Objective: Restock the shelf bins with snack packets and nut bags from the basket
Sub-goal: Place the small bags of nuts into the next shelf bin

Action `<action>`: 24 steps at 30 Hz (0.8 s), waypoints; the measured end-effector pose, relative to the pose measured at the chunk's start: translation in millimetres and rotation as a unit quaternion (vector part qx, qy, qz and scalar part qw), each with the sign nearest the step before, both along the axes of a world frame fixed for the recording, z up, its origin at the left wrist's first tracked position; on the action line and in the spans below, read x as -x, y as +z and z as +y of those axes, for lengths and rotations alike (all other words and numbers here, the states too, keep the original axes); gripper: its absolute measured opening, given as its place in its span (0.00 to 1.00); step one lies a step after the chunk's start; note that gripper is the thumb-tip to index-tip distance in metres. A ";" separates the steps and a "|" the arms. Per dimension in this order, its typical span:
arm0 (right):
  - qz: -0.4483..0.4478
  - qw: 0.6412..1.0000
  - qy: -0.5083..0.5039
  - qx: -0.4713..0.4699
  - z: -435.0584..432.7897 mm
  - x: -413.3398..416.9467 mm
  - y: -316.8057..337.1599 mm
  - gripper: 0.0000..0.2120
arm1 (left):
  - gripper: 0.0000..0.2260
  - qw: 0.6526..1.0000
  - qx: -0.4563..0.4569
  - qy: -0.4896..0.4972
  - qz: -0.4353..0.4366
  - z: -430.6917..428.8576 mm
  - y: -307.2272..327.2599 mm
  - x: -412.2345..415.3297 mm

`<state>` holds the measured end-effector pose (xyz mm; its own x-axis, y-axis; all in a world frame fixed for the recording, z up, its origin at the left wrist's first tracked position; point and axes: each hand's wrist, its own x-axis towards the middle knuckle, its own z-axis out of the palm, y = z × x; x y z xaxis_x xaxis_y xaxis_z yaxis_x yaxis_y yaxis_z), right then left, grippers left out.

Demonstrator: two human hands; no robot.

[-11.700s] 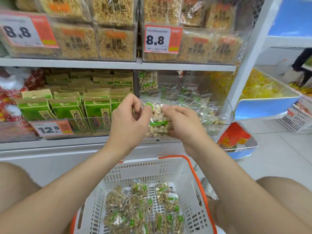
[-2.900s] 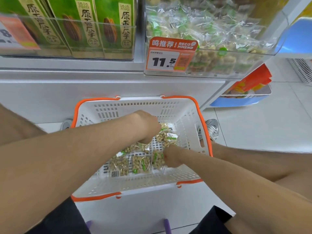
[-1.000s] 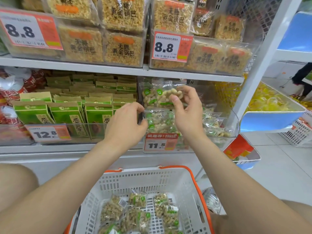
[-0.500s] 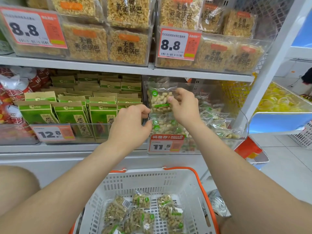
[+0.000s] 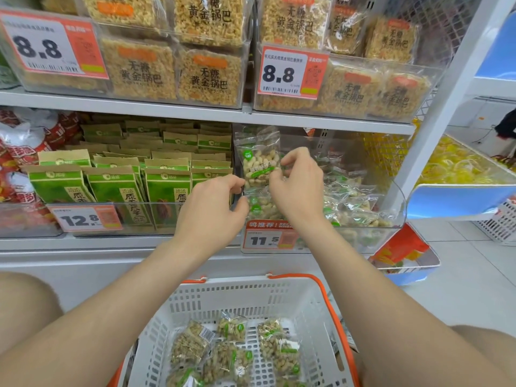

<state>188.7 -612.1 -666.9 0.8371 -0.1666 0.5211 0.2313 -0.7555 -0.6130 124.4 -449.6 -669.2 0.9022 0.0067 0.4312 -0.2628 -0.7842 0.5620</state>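
**Clear-plastic nut bag (image 5: 259, 163) held at the shelf bin (image 5: 391, 230)**

Both hands pinched one nut bag, upright above the shelf bin's left end. The left hand (image 5: 212, 210) gripped its 7 o'clock corner, and the right hand (image 5: 298, 185) gripped its 3 o'clock edge. More packets (image 5: 349, 202) lay heaped in the bin toward 3 o'clock. Below, at 6 o'clock, the white basket (image 5: 245, 286) held loose bags (image 5: 279, 347) on its floor.
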 end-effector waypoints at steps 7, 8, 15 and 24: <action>-0.037 0.968 0.244 0.053 9.6 67.9 -0.3 0.11 | 0.10 0.995 -0.055 0.065 -0.059 7.2 -27.2 20.5; -0.007 0.954 0.287 0.085 7.2 78.1 -6.2 0.11 | 0.13 0.992 -0.090 0.068 -0.062 9.6 -35.3 22.8; 0.285 0.832 0.364 0.306 -13.5 110.5 -98.2 0.10 | 0.14 0.912 -0.376 -0.097 0.136 4.0 -94.6 39.7; 0.514 0.704 0.294 0.392 -45.4 107.5 -216.6 0.08 | 0.07 0.739 -0.495 -0.316 0.330 -29.7 -155.9 48.3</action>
<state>81.2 -657.5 -883.5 0.6435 0.3675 -0.6715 0.3841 -0.9138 -0.1320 76.1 -479.3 -825.1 0.6064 -0.5298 -0.5929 -0.6772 -0.7349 -0.0360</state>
